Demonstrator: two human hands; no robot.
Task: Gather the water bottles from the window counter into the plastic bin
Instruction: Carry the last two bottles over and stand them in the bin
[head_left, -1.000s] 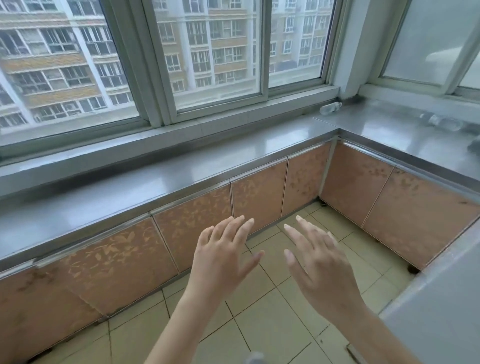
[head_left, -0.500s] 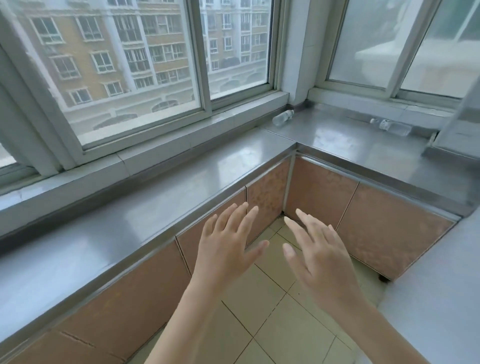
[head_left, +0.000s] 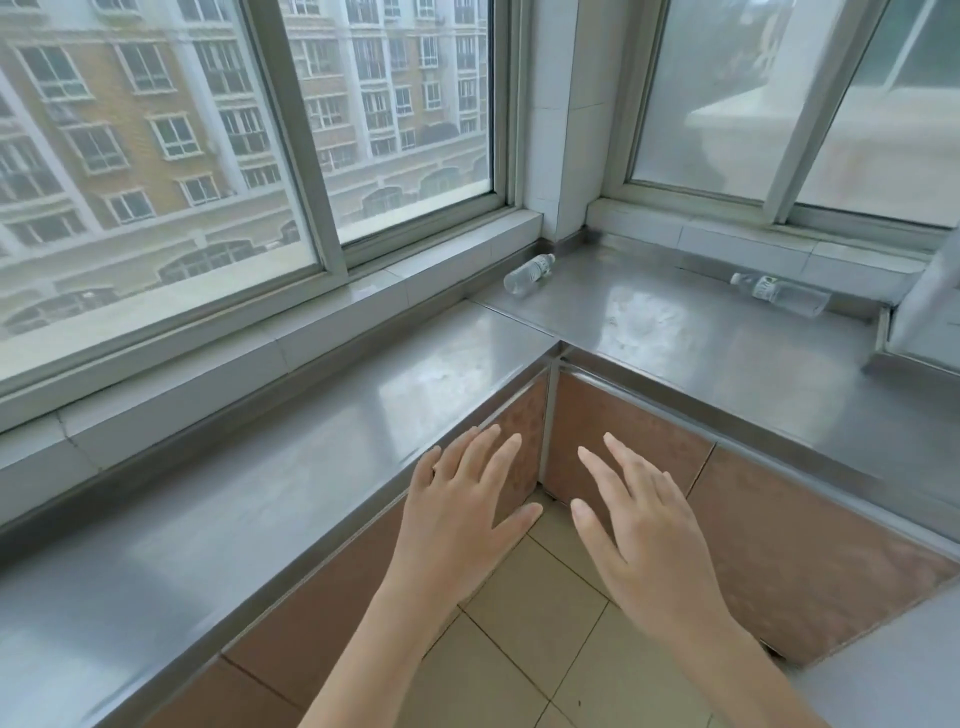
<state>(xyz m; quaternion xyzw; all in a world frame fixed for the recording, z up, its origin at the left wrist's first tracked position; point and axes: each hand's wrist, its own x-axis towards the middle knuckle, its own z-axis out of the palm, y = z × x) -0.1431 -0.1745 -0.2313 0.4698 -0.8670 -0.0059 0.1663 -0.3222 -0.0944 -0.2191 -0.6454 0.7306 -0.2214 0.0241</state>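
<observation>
The view has closed in on the corner, so both bottles (head_left: 530, 274) (head_left: 779, 294) on the counter (head_left: 675, 343) lie nearer. Left hand (head_left: 457, 525) and right hand (head_left: 649, 540) are spread and empty; nothing gathered yet.

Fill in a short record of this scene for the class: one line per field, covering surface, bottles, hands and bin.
surface: L-shaped steel counter under the windows
bottle 1: clear bottle lying on its side by the left window sill, near the corner
bottle 2: labelled bottle lying on its side along the right-hand back edge
left hand: fingers spread, holding nothing
right hand: fingers spread, holding nothing
bin: not in view
</observation>
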